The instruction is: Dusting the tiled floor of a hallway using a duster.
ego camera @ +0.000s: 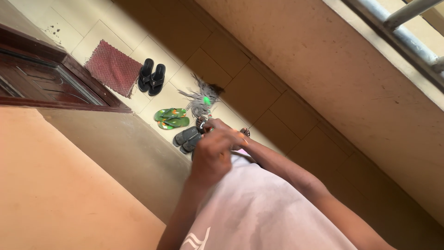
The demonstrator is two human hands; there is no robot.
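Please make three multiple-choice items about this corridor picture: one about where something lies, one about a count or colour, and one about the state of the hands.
1. Where does the red mat lie?
A. on the floor before the dark wooden door
B. folded on the window ledge
C. under the mop head

2. How many pairs of footwear lie on the tiled floor beside the wall?
A. one
B. three
C. five

3. What are the two hands doing?
A. hanging free at the sides
B. both closed on the mop handle
C. holding a slipper each

Answers:
1 A: the mat lies against the foot of the door.
2 B: black sandals, green flip-flops and grey slippers are in a row.
3 B: the left hand and right hand meet around the mop handle, its grey strands spread on the tiles.
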